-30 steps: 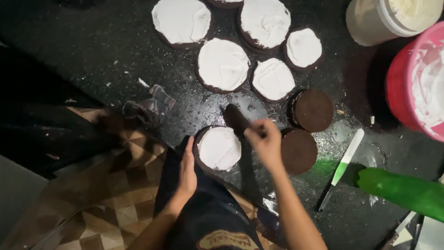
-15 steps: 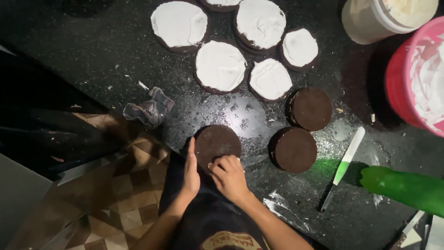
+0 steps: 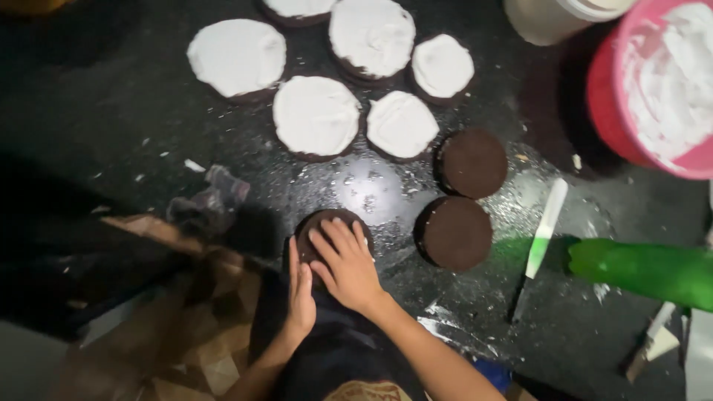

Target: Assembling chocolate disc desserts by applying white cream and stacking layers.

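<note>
A round dark chocolate cake layer (image 3: 325,221) sits at the near edge of the black counter. My right hand (image 3: 346,264) lies flat on top of it, fingers spread and pressing down. My left hand (image 3: 300,297) cups its near left side with fingers together. Two more bare dark layers (image 3: 454,232) (image 3: 472,162) lie to the right. Several layers covered in white cream (image 3: 316,115) are spread across the far part of the counter.
A pink bowl of white cream (image 3: 653,89) stands at the far right beside a cream-coloured tub (image 3: 557,18). A white-handled knife (image 3: 541,241) and a green object (image 3: 646,269) lie to the right. A crumpled wrapper (image 3: 208,204) lies left. Patterned floor shows below.
A second ago the near layer showed white cream and my right hand held a dark tool. Now a dark layer covers it, and my right hand presses flat on top.
</note>
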